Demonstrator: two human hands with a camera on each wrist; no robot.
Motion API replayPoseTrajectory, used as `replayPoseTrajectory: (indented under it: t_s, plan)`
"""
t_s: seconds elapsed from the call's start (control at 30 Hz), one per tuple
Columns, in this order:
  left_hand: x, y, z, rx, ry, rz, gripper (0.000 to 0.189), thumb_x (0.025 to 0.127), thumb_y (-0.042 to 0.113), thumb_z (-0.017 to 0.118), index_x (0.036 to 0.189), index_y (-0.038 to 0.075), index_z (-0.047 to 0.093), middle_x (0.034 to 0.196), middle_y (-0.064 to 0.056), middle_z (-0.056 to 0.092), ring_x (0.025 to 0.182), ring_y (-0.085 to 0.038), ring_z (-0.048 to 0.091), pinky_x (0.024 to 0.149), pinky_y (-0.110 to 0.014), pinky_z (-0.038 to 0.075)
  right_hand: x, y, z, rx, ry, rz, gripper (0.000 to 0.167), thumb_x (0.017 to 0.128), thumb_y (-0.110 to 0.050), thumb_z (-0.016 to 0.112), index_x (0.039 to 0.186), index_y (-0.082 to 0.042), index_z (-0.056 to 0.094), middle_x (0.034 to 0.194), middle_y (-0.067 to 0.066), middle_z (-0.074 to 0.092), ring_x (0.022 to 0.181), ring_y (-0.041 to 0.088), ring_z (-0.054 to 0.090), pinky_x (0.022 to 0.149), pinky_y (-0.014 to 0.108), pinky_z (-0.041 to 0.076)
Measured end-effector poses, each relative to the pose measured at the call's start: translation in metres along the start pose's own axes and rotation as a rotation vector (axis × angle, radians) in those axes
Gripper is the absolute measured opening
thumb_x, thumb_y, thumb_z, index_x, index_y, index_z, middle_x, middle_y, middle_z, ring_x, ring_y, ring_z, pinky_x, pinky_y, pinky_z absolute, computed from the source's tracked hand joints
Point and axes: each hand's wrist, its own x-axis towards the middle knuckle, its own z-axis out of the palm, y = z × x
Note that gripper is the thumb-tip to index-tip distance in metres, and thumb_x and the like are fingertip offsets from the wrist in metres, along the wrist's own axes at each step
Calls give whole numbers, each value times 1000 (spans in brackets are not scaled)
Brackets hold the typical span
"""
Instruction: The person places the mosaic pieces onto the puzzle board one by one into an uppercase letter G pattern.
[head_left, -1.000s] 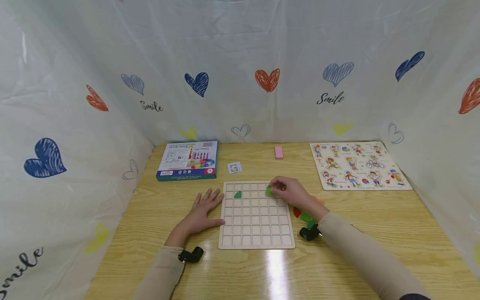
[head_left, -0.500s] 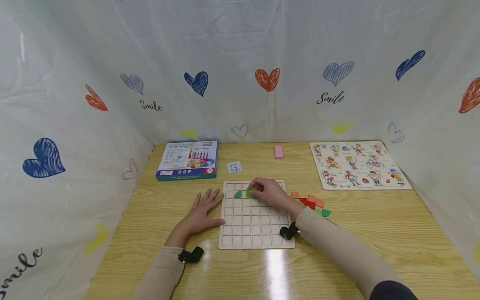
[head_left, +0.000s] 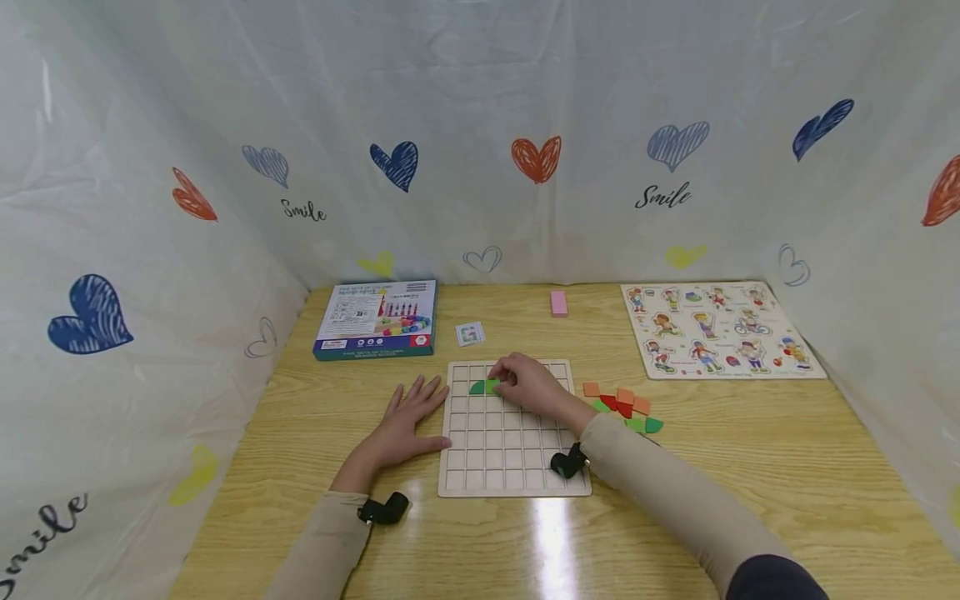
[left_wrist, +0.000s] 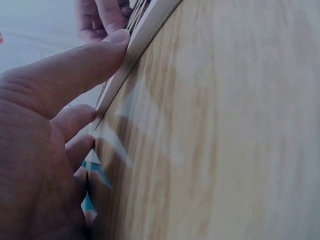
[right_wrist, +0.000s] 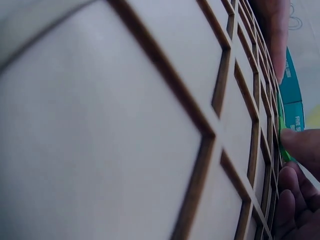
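Note:
A pale wooden board (head_left: 504, 442) with a grid of square recesses lies on the table. In its second row a dark green quarter-circle tile (head_left: 477, 388) sits in a cell. Just right of it, my right hand (head_left: 528, 385) pinches a light green tile (head_left: 491, 387) between thumb and fingers; in the right wrist view that green tile (right_wrist: 284, 142) is at the board surface under the thumb. My left hand (head_left: 405, 425) lies with spread fingers at the board's left edge, its thumb (left_wrist: 112, 47) touching the rim in the left wrist view.
Loose orange, red and green tiles (head_left: 622, 404) lie right of the board. Behind it are a boxed toy set (head_left: 377, 321), a small pattern card (head_left: 470, 334) and a pink block (head_left: 558, 303). A picture puzzle board (head_left: 720, 331) is at the back right.
My right hand has moved left across the board with the light green tile, from the right side to beside the dark green tile. The left hand has stayed in place.

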Motion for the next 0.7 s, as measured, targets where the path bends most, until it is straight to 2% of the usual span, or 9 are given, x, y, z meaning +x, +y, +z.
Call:
replayPoseTrajectory:
  t_s: [0.17, 0.4, 0.7]
  plan:
    - [0, 1, 0, 3, 0, -2, 90, 90, 51, 73, 162, 18, 30, 170, -3, 15, 157, -31, -1, 123, -54, -11, -2, -1, -3, -10, -40, 2, 24, 94, -14, 73, 118, -11, 73, 102, -2, 61, 81, 11, 54, 74, 28, 49]
    - [0, 1, -1, 6, -1, -2, 90, 90, 51, 73, 162, 17, 30, 170, -4, 15, 157, -31, -1, 123, -54, -11, -6, 2, -8, 11, -66, 4, 26, 95, -16, 72, 122, -15, 71, 103, -3, 61, 87, 11, 55, 78, 29, 51]
    - [0, 0, 0, 2, 5, 15, 91, 90, 50, 74, 162, 17, 30, 170, -4, 15, 157, -31, 0, 123, -54, -11, -20, 10, -23, 43, -42, -42, 24, 95, -10, 69, 119, -12, 72, 106, -2, 65, 96, 12, 60, 86, 30, 54]
